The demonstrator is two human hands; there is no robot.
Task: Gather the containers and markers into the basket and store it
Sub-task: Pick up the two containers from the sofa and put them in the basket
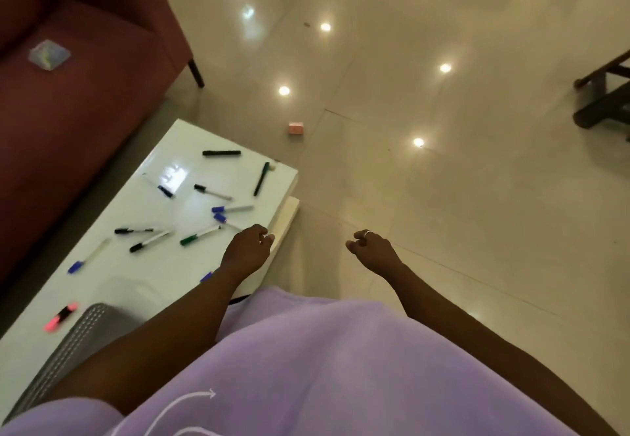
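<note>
From the head camera, a low white table [163, 275] runs from the near left toward the middle of the scene, with a dark red sofa [78, 94] along its far left side and pale glossy floor tiles [443, 197] to the right; markers lie scattered across the tabletop, none touching a hand. At the far end lie a black marker [221, 153] and a dark green marker [261, 178]; nearer the middle are a blue-capped marker [231, 209], a second blue-capped one [225, 220] just beside it, and a black-capped one [212, 192]; toward the near left lie a green-capped marker [200, 235], two black-capped markers [151, 241] close together, and a blue-capped marker [89, 256] apart from them; a pink highlighter [61, 317] sits at the near left, just beside the grey perforated basket [73, 343], which stands on the table's near end and is partly hidden by the left forearm. A small clear container [49, 54] rests on the sofa seat, well apart from the table; a small pink box [296, 128] lies on the floor beyond the table's far corner. The left hand [247, 251] hangs over the table's right edge, fingers loosely curled and holding nothing; the right hand [373, 248] hangs over the floor, fingers likewise curled in, empty, with a pale ring on one finger. A lilac garment [341, 367] fills the near foreground.
</note>
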